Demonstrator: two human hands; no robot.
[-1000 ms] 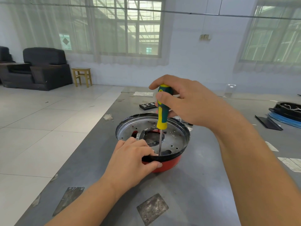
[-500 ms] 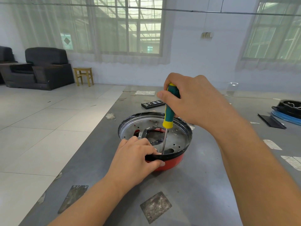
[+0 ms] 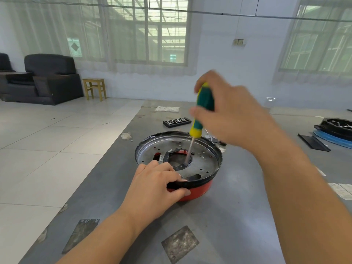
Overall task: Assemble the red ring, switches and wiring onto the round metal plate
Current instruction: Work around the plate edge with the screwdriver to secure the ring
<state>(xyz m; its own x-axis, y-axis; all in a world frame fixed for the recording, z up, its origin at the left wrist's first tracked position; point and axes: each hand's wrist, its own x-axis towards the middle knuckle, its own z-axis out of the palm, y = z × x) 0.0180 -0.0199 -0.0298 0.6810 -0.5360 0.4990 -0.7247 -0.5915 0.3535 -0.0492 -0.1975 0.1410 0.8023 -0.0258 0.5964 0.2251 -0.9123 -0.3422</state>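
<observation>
The round metal plate (image 3: 205,159) with a black rim lies on the grey table, seated on the red ring (image 3: 198,191). My left hand (image 3: 156,187) grips the near rim of the plate and ring, thumb under, fingers over. My right hand (image 3: 232,115) holds a green and yellow screwdriver (image 3: 202,109) tilted, motion-blurred. Its shaft tip is down in the plate's central opening (image 3: 182,161), near a dark curved bracket. No switches or wiring on the plate are discernible.
A black remote-like bit case (image 3: 177,121) lies behind the plate. Small grey parts (image 3: 212,139) sit by the far rim. A black and blue assembly (image 3: 335,130) and a dark strip (image 3: 313,142) lie at the right. The table's left edge (image 3: 106,162) borders tiled floor.
The screwdriver tip has moved from near the front rim, by my left fingers, back toward the central opening, and the handle has tilted. My left hand keeps its grip on the rim.
</observation>
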